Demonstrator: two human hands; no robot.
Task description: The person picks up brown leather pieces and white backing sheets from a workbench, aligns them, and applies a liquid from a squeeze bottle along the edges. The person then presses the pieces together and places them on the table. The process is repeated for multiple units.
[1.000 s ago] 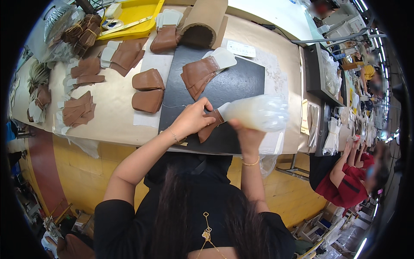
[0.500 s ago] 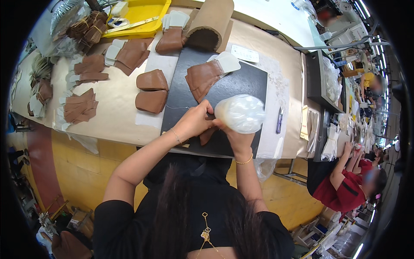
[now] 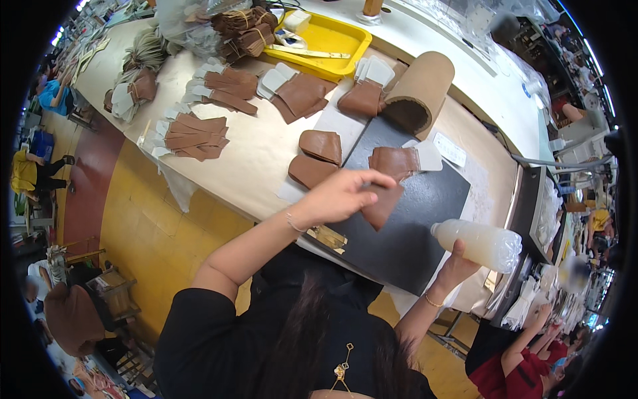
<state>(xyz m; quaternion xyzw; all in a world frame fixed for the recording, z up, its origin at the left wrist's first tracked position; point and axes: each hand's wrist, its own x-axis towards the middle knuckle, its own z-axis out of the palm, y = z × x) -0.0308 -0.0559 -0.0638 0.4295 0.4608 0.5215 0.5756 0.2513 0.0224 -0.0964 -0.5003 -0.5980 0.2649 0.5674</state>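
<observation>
- Since the earlier frame, the bottle [image 3: 478, 245] has been carried by the right hand [image 3: 457, 267] away from the left hand [image 3: 342, 198], toward the right side of the black board [image 3: 405, 247]; the view has also been turned.
- At far left on the tabletop [image 3: 256, 151], brown strips [image 3: 196, 135] with pale ends are spread in a fan.
- Further along, two folded brown pieces [image 3: 321, 145] are set close together, beyond the left forearm.
- Of the two hands, the left is held over the board, thumb and fingers spread; whether the loose brown piece [image 3: 385, 207] beside the fingertips is touched cannot be told.
- Just beyond that piece, a brown stack [image 3: 393, 161] with pale tabs is laid on the board.
- At right, the bottle is gripped near its neck by the right hand and tilted well over, its base pointed rightward.
- By appearance, the bottle is being moved clear of the loose piece; a steady hold until it is set down seems called for, with the piece then squared by the left fingers.
</observation>
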